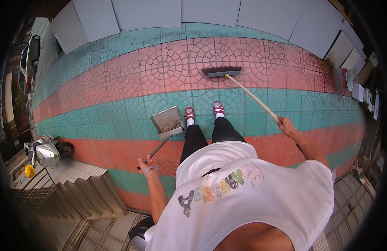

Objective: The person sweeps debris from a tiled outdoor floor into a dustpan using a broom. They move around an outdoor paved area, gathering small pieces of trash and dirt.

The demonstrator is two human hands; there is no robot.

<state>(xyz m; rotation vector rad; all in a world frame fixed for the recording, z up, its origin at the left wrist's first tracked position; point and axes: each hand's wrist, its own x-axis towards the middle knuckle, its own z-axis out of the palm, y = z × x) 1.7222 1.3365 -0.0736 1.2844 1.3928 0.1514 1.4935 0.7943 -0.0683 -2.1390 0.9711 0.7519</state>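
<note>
My left hand (146,164) is closed around the dark handle of a metal long-handled dustpan (168,120). The pan rests on the green tiles to the left of my feet, with brownish debris (171,125) inside. On the right, my right hand (286,125) grips the end of a pale broom handle. That handle slants up and left to the push broom's grey head (224,73), whose dark bristles lie on the pink tiles in front of my feet. A yellow piece joins handle and head.
Grey panels (209,11) line the far edge of the tiled pavement. A red and white bucket (342,79) stands at the right. At the left are a silver motor scooter (47,152), steps with a metal railing (39,185), and a parked car (25,62) farther off.
</note>
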